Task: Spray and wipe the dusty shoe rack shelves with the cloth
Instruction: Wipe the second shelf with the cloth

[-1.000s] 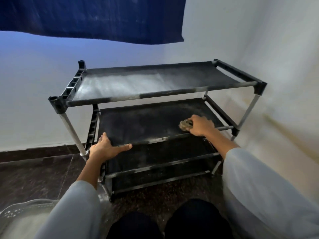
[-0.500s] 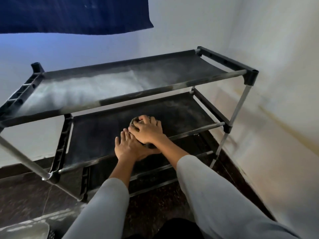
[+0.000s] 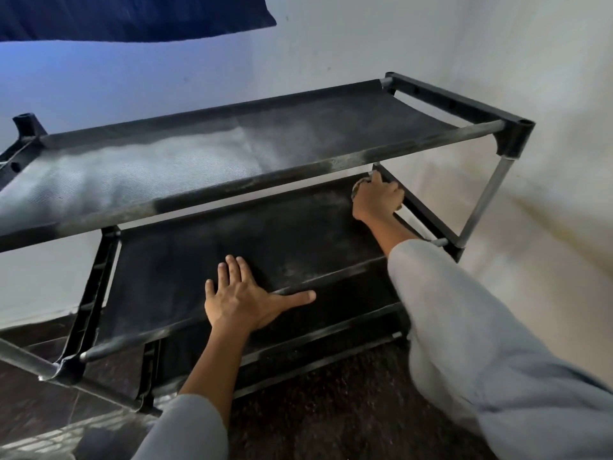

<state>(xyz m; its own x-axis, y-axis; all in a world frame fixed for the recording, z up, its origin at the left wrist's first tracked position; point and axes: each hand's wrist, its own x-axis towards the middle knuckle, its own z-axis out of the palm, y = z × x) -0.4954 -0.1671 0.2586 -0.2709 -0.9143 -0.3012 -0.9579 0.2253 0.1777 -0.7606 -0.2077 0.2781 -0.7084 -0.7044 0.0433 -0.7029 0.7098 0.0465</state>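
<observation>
A black shoe rack [image 3: 512, 137] with fabric shelves stands in a room corner. Its top shelf [image 3: 139, 174] is pale with dust on the left half. On the second shelf [image 3: 232, 247], my left hand [image 3: 242, 298] lies flat near the front bar, fingers spread. My right hand [image 3: 378, 197] reaches to the shelf's far right corner and grips a small brownish cloth [image 3: 357, 190], mostly hidden under the fingers. Grey dust streaks show near the shelf's right side. No spray bottle is in view.
White walls [image 3: 497, 44] close in behind and to the right of the rack. A dark blue fabric [image 3: 132, 14] hangs above at the top left. The floor [image 3: 348, 419] is dark and speckled. Lower shelves [image 3: 315, 330] sit beneath.
My right hand slid the cloth from the shelf's middle to its far right corner. My left hand stayed on the front of the second shelf and its fingers spread flat.
</observation>
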